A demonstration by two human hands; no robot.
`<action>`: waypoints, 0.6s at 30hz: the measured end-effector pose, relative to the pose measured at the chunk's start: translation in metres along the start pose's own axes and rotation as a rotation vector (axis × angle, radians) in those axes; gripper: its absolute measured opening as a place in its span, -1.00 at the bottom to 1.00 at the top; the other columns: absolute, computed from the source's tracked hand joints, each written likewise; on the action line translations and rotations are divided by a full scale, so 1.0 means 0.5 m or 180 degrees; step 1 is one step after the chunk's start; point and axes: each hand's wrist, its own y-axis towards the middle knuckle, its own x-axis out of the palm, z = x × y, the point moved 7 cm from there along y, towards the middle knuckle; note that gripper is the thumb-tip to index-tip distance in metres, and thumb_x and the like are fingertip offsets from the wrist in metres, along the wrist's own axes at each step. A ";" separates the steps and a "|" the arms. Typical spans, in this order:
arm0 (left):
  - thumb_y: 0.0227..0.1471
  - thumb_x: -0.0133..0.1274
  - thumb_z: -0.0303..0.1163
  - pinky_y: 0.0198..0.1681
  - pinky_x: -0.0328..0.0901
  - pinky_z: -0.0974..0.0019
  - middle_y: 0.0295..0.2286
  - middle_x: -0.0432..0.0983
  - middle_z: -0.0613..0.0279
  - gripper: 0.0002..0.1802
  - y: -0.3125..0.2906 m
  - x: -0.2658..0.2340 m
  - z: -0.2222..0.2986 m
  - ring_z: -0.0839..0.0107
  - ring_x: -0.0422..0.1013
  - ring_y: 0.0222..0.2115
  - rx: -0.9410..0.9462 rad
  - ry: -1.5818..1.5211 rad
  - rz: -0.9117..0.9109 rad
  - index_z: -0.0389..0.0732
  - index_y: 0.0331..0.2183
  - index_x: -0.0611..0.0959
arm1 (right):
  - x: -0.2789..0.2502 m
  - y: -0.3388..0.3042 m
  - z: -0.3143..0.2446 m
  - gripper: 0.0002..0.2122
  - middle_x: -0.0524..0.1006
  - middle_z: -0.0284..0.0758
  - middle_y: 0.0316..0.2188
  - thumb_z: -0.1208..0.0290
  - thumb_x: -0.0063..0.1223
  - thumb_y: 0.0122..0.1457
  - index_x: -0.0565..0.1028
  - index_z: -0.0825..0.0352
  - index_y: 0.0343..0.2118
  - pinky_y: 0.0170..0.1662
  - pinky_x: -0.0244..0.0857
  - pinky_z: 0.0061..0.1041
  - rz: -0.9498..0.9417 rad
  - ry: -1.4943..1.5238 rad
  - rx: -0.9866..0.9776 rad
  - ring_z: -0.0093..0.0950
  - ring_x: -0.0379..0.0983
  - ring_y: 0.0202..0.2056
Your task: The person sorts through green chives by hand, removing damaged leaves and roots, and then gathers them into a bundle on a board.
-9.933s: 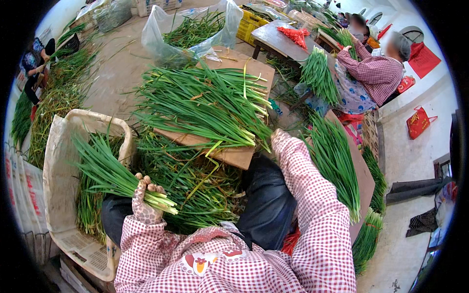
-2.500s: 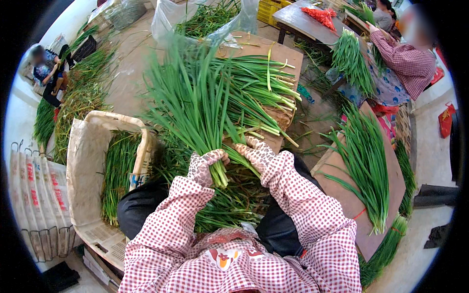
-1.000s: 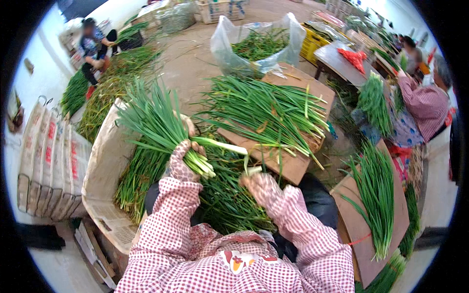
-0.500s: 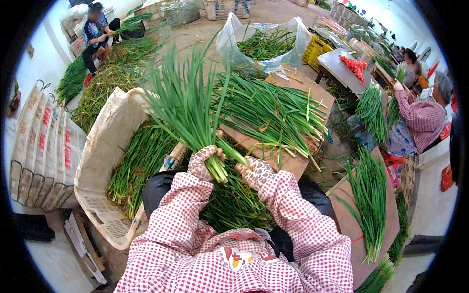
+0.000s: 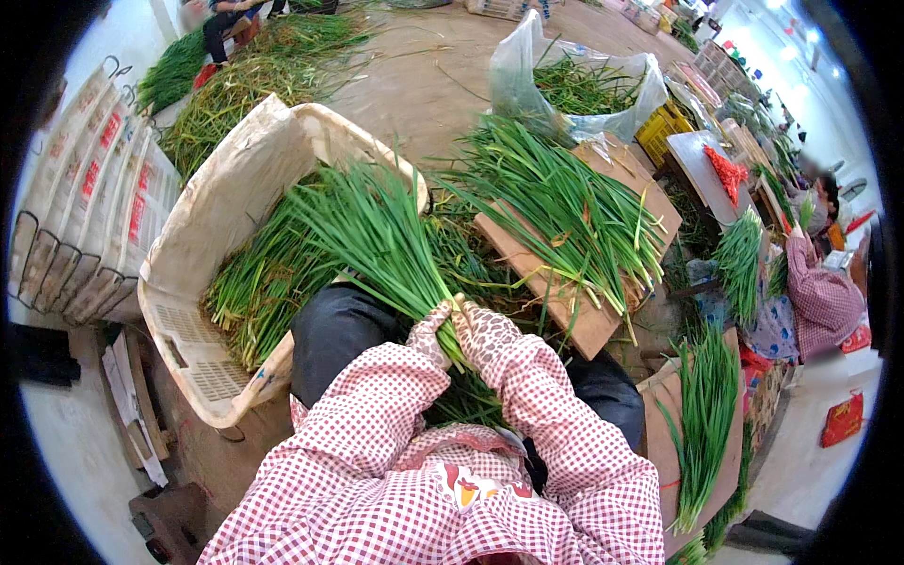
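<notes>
My left hand, in a spotted glove, is closed around the lower stems of a bunch of green chives. The leaves fan out up and to the left, over the edge of a cream plastic crate. Against the left, my right hand, in a matching glove, has its fingers closed at the same stems. A few stem ends stick out below between the hands. More chives lie in the crate, and a loose heap partly shows below my hands.
To the right, a pile of chives lies on a brown board; another bundle rests nearer me. A clear plastic bag of greens stands beyond. A co-worker in a checked shirt sits at right. Folded white sacks stand left.
The bunch has come down from upright and now leans left over the crate. My right hand has moved in against my left, and the separate stalk it held now lies with the bunch. The view has shifted.
</notes>
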 end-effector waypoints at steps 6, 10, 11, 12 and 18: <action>-0.05 -0.06 -0.33 -0.13 0.22 0.18 -0.15 0.31 0.05 -0.56 -0.011 0.015 -0.021 0.25 0.30 -0.21 -0.0264 -0.0200 -0.0717 -0.32 -0.11 0.35 | 0.016 -0.027 -0.031 -0.54 0.47 -0.20 -0.42 0.03 -0.43 0.13 0.41 0.36 -0.31 -0.22 0.20 -0.41 -0.0755 -0.0573 0.0017 -0.35 0.38 -0.32; -0.15 0.02 -0.52 -0.37 0.34 0.23 -0.35 0.42 0.15 -0.64 -0.027 0.020 -0.011 0.30 0.38 -0.39 -0.0402 -0.0137 -0.0176 -0.14 -0.20 0.43 | -0.004 -0.033 -0.044 -0.52 0.47 -0.20 -0.40 0.01 -0.42 0.12 0.41 0.38 -0.32 -0.19 0.18 -0.44 -0.1404 -0.0934 0.0133 -0.36 0.37 -0.30; -0.17 0.03 -0.55 -0.40 0.35 0.24 -0.39 0.43 0.18 -0.63 -0.034 0.029 -0.010 0.31 0.39 -0.41 -0.0494 -0.0169 -0.0324 -0.11 -0.21 0.44 | -0.018 -0.039 -0.047 -0.51 0.47 -0.20 -0.40 0.00 -0.42 0.12 0.41 0.39 -0.32 -0.18 0.18 -0.45 -0.1609 -0.1068 0.0246 -0.36 0.37 -0.30; -0.19 0.05 -0.55 -0.46 0.36 0.27 -0.47 0.43 0.20 -0.61 -0.027 0.016 -0.003 0.32 0.40 -0.44 -0.0206 -0.0217 0.0095 -0.13 -0.21 0.44 | -0.042 -0.034 -0.063 -0.51 0.46 -0.17 -0.35 -0.02 -0.37 0.10 0.40 0.38 -0.28 -0.15 0.18 -0.45 -0.1819 -0.1200 0.0406 -0.35 0.36 -0.24; -0.15 0.03 -0.41 -0.36 0.30 0.22 -0.38 0.44 0.12 -0.62 -0.022 0.014 -0.017 0.27 0.38 -0.39 -0.0360 0.0560 0.0131 -0.21 -0.19 0.42 | -0.032 -0.009 -0.044 -0.16 0.14 -0.09 0.02 0.20 0.19 -0.21 -0.05 0.41 0.08 0.00 0.12 -0.53 -0.1564 -0.1100 0.0870 -0.31 0.17 0.00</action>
